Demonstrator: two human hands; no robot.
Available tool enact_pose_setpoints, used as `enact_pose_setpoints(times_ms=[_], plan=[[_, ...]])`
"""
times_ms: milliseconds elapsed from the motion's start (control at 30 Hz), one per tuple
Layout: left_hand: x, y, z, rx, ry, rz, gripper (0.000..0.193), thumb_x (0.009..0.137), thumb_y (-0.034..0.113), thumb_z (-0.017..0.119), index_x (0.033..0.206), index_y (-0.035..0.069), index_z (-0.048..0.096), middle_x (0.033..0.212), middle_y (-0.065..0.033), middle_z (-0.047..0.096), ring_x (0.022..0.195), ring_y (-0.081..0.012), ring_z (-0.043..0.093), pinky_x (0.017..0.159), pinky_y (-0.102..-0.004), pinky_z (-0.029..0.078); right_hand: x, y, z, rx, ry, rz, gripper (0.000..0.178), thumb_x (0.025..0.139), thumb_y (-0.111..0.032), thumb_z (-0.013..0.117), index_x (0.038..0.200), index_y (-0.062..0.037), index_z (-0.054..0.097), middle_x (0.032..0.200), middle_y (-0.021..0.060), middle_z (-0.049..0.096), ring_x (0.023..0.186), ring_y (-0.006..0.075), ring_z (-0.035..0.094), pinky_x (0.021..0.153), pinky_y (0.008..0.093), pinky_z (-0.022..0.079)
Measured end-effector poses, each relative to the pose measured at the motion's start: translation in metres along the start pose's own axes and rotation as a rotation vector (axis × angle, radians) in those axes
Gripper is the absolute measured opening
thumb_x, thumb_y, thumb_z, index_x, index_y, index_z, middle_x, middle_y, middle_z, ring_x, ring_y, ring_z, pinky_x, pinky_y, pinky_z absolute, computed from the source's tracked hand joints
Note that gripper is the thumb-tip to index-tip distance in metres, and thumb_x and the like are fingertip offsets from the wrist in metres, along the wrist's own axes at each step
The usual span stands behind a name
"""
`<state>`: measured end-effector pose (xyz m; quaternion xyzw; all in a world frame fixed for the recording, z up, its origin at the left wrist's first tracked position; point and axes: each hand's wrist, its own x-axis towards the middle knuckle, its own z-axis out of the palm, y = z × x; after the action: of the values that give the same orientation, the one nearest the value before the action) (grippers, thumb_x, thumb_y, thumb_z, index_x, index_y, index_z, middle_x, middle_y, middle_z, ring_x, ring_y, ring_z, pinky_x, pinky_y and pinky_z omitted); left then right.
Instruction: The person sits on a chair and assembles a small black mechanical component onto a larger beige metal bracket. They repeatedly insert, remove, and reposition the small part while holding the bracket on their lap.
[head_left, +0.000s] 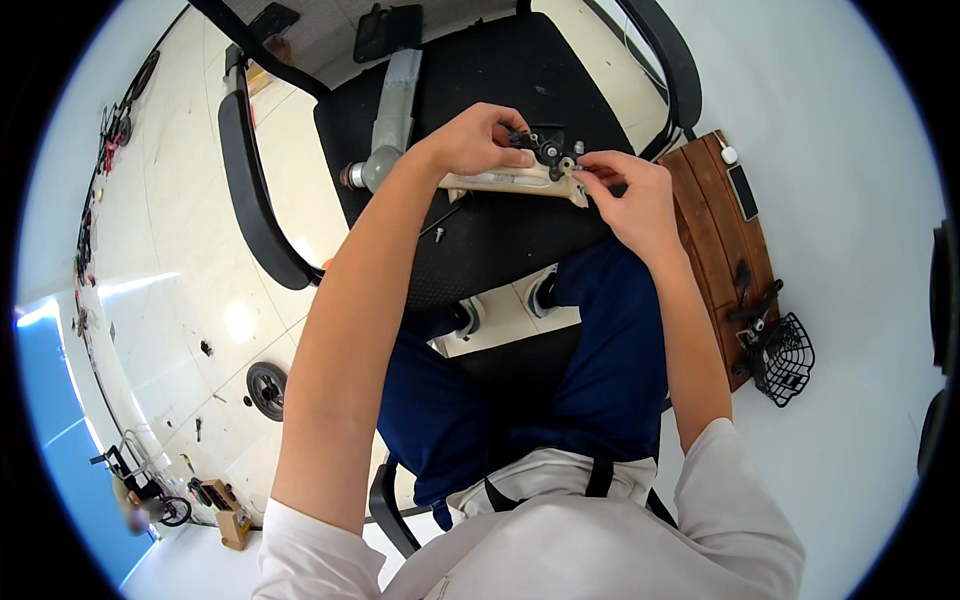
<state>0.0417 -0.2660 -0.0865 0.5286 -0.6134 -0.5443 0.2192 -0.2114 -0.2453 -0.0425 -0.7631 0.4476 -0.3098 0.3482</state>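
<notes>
On the seat of a black office chair (480, 240) lies a grey metal tube (397, 100) joined at a rounded corner to a cream-coloured arm (500, 183). A black mechanical part with metal bolts, resembling a brake caliper (550, 152), sits against the arm's right end. My left hand (478, 140) grips this part from the left, its thumb along the arm. From the right, my right hand (635, 195) pinches with thumb and fingertips at the arm's end; what it pinches is too small to make out. A small metal bolt (439, 235) and a thin dark rod (443, 218) lie on the seat nearer me.
Chair armrests (262, 190) flank the seat. At the right stands a brown wooden bench (715, 230) with a phone (742, 192); a black wire basket (785, 360) is at its near end. A black wheel (266, 390) and small parts lie on the tiled floor at left.
</notes>
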Motion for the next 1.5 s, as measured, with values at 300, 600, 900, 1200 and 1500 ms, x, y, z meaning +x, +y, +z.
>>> enact_pose_setpoints(times_ms=[300, 600, 900, 1200, 1500], plan=[[-0.001, 0.002, 0.002, 0.066, 0.009, -0.019, 0.032, 0.085, 0.016, 0.079, 0.108, 0.001, 0.064, 0.082, -0.0067, 0.069, 0.079, -0.0106, 0.061, 0.073, -0.028, 0.048, 0.012, 0.006, 0.005, -0.21, -0.1, -0.216, 0.012, 0.083, -0.005, 0.071, 0.094, 0.0004, 0.072, 0.089, 0.0132, 0.068, 0.08, 0.0316, 0.067, 0.074, 0.0376, 0.054], [0.0, 0.0, 0.003, 0.035, 0.032, -0.011, 0.04, 0.079, 0.02, 0.082, 0.11, 0.0, 0.066, 0.077, -0.0079, 0.068, 0.07, -0.014, 0.059, 0.067, -0.0303, 0.046, 0.03, 0.005, -0.006, -0.329, -0.263, -0.376, 0.015, 0.082, -0.004, 0.073, 0.096, 0.0005, 0.073, 0.087, 0.0121, 0.067, 0.076, 0.0305, 0.066, 0.07, 0.0368, 0.054], [-0.003, 0.007, 0.003, 0.074, 0.011, -0.029, 0.034, 0.083, 0.017, 0.08, 0.108, 0.0, 0.064, 0.078, -0.0062, 0.067, 0.075, -0.0112, 0.06, 0.07, -0.0289, 0.047, 0.042, 0.001, -0.016, -0.395, -0.48, -0.365, 0.015, 0.083, -0.003, 0.065, 0.096, -0.0011, 0.072, 0.09, 0.0125, 0.066, 0.084, 0.0317, 0.066, 0.075, 0.0382, 0.054], [-0.004, 0.008, 0.004, 0.106, 0.002, -0.052, 0.034, 0.084, 0.017, 0.08, 0.108, 0.0, 0.064, 0.082, -0.0078, 0.069, 0.079, -0.0127, 0.061, 0.074, -0.0298, 0.048, 0.042, 0.006, -0.016, -0.806, -0.499, -0.744, 0.023, 0.08, -0.008, 0.065, 0.102, -0.0112, 0.057, 0.088, 0.0054, 0.057, 0.079, 0.022, 0.065, 0.064, 0.035, 0.054], [-0.004, 0.004, 0.006, 0.068, 0.015, -0.025, 0.039, 0.08, 0.018, 0.082, 0.11, 0.0, 0.065, 0.079, -0.0082, 0.068, 0.073, -0.0141, 0.059, 0.07, -0.0307, 0.047, 0.043, 0.016, -0.019, -0.825, -0.501, -0.858, 0.019, 0.082, -0.012, 0.063, 0.099, -0.0122, 0.056, 0.086, 0.0031, 0.057, 0.077, 0.0199, 0.064, 0.058, 0.0332, 0.05]])
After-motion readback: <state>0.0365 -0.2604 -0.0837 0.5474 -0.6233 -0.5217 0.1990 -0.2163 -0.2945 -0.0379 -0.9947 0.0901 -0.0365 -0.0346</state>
